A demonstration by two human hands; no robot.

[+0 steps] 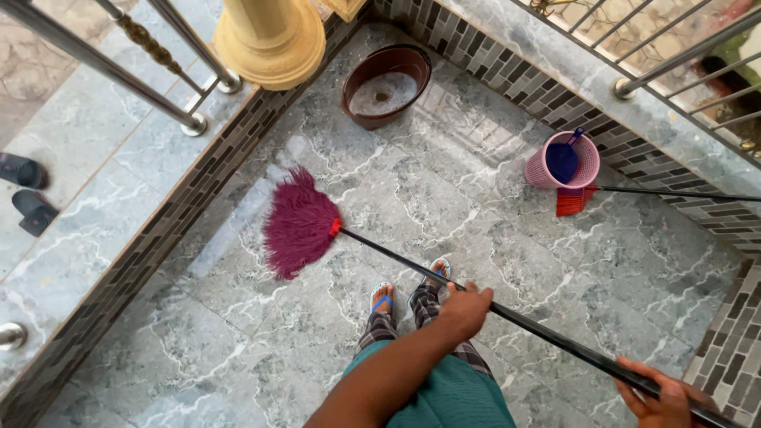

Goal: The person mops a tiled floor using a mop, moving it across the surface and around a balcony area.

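A maroon string mop head [298, 224] lies spread on the wet grey marble-patterned floor [444, 190], left of centre. Its long black handle [412, 265] runs down to the right. My left hand [464, 309] is closed around the handle near its middle, just above my feet in blue-strapped sandals [382, 298]. At the bottom right my right hand [664, 396] grips the handle's upper part.
A brown basin [386, 85] with soapy water stands by the far wall. A pink basket [561, 162] holding a blue dustpan stands at the right wall, beside a red broom head [572, 200]. A cream pillar base [269, 40], steel railings and dark slippers [24, 190] lie beyond the low tiled wall.
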